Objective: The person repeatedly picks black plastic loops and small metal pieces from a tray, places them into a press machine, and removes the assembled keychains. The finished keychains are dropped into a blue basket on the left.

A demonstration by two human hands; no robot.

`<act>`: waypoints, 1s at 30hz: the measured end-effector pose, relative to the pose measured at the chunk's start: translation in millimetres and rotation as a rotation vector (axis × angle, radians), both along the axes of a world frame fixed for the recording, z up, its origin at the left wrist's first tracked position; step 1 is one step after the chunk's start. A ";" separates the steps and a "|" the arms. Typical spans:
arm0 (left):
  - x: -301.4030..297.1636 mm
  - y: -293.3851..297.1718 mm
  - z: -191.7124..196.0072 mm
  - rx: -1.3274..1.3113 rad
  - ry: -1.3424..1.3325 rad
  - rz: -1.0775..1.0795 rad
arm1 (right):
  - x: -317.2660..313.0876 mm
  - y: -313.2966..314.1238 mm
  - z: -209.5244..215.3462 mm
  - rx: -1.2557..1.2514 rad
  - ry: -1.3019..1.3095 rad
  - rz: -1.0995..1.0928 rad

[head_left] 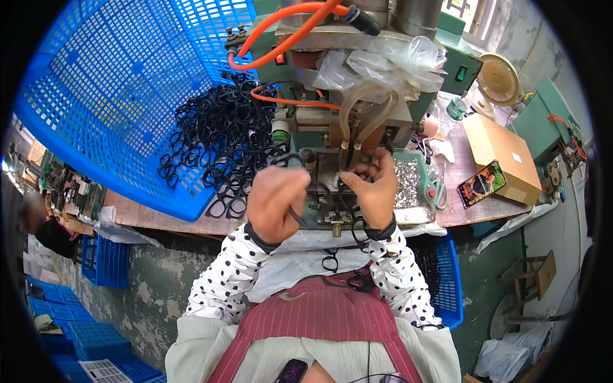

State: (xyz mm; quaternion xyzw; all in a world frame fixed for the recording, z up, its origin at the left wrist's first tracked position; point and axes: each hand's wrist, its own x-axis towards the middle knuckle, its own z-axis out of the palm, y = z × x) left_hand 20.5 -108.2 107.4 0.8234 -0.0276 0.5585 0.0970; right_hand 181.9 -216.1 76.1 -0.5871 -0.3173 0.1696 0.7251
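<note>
My left hand point(274, 199), smeared by motion, is closed on a black eyeglass frame point(295, 217) at the left of the machine's work plate. Dark curved parts of the frame stick out above and below the fingers. My right hand point(375, 191) is at the plate's right side, thumb and fingers bent together close under the tooling of the green bench machine point(329, 159). What lies between those fingertips is too small to make out. Right of this hand stands a clear tray of small shiny metal parts point(407, 182).
A big blue basket point(121, 172) leans at the left beside a heap of black eyeglass frames point(220, 127). Scissors point(436, 191), a phone point(482, 184) and a cardboard box point(504, 156) are at the right. Orange air hoses point(281, 16) loop overhead. Another blue basket point(449, 274) stands below the table.
</note>
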 end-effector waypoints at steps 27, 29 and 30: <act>31.0 -29.5 -45.3 0.009 0.345 -0.413 | 100.0 -93.8 -95.7 -0.942 -0.938 -0.497; 30.9 -28.3 -48.3 0.018 0.344 -0.398 | 113.5 -83.4 -109.8 -0.804 -0.931 -0.513; 30.3 -28.8 -49.7 0.018 0.349 -0.392 | 119.4 -82.0 -110.9 -0.712 -0.827 -0.495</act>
